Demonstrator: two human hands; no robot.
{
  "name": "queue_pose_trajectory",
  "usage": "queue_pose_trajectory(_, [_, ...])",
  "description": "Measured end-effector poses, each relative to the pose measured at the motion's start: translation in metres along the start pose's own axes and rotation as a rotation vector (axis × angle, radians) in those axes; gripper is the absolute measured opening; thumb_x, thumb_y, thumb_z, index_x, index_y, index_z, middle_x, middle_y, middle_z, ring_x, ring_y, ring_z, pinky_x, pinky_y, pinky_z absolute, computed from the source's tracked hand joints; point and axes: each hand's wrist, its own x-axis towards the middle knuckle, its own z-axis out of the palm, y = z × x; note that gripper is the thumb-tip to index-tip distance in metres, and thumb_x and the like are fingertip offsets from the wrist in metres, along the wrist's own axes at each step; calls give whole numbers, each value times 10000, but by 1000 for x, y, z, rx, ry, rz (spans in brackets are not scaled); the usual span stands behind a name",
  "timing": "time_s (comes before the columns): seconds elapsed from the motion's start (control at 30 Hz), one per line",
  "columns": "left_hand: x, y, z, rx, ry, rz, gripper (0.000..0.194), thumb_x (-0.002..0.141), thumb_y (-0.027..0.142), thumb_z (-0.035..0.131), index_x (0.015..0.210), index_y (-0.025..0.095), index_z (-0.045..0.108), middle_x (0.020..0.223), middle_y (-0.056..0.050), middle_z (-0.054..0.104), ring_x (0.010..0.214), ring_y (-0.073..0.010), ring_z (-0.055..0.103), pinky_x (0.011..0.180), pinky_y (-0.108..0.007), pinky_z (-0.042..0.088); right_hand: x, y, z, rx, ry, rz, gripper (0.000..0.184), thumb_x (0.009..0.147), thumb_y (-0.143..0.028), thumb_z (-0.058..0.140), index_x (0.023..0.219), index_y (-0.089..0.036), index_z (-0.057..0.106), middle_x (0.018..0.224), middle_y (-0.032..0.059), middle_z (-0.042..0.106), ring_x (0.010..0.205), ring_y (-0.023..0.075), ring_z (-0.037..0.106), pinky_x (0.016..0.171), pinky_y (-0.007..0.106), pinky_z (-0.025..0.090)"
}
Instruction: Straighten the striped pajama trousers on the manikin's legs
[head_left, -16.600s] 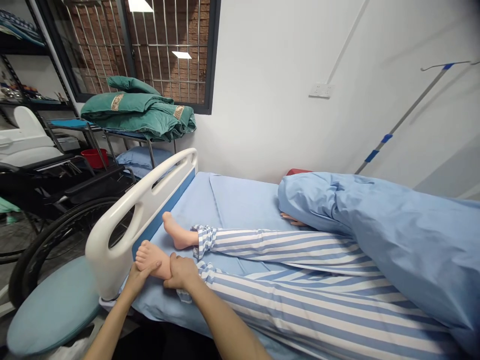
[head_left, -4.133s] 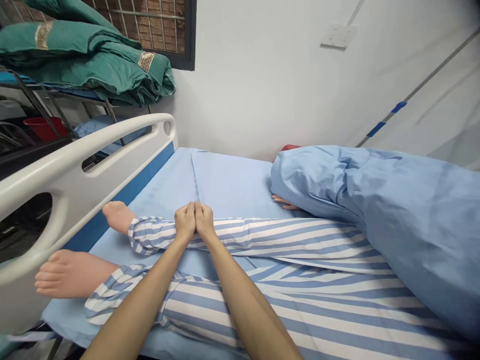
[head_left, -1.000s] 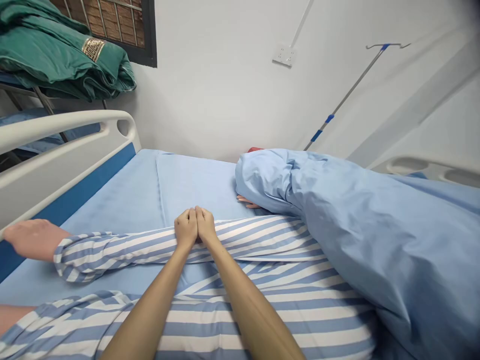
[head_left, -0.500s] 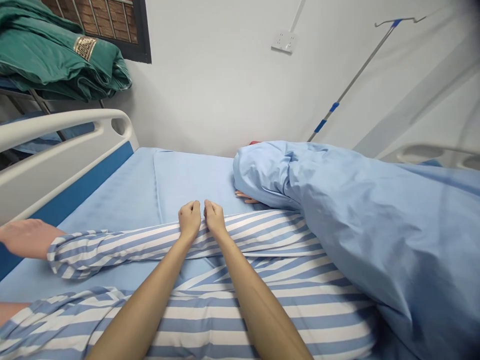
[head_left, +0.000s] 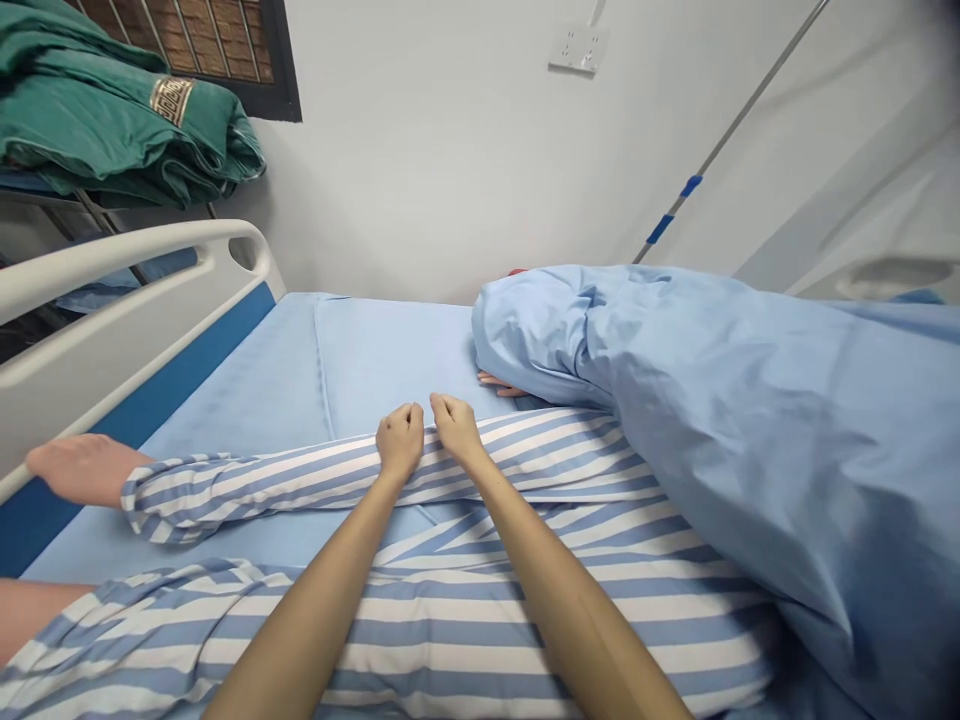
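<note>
A figure lies on the bed in blue-and-white striped trousers (head_left: 427, 620). My left hand (head_left: 401, 437) is curled into a fist at the far striped trouser leg (head_left: 285, 478), around its middle. Beside it, a small gap away, my right hand (head_left: 456, 425) is also closed, over the same leg. I see no cloth pulled up into either fist. The bare far foot (head_left: 86, 468) points to the left. A light blue quilt (head_left: 720, 400) covers the upper body, and the fingertips of the figure's hand (head_left: 501, 385) peek out from under it.
A white and blue bed end board (head_left: 142, 290) rises at the left. Folded green cloth (head_left: 112, 125) is piled behind it. The blue bed sheet (head_left: 397, 350) reaches the wall. A metal pole (head_left: 739, 120) and a wall socket (head_left: 579, 48) are at the back.
The view has shifted slightly, so the bed and both hands sit a little farther right. My right fist has shifted slightly away from my left. Both hands stay closed.
</note>
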Motion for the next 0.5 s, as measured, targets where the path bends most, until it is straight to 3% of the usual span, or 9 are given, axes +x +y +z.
queue_pose_trajectory(0.17, [3,7,5,-23,28,-46,375,823,339,325,499,183,432,529,1,516,535,-106,396,533,-242,225,-5,12,1,20,127,65,409,847,-396,328,496,-187,320,457,-52,310,474,87,296,480,234,218])
queue_pose_trajectory(0.33, [2,30,18,-153,48,-32,380,850,341,277,535,188,424,538,2,505,542,-107,422,539,-236,253,-1,12,-1,167,159,124,387,835,-401,341,512,-188,333,469,-49,331,483,89,306,476,225,249])
queue_pose_trajectory(0.5, [-9,39,30,-54,24,-50,356,867,346,279,624,196,492,601,-16,552,590,-121,468,557,-242,248,1,12,-1,256,195,194,377,823,-413,357,518,-195,314,465,-52,326,474,88,305,462,221,258])
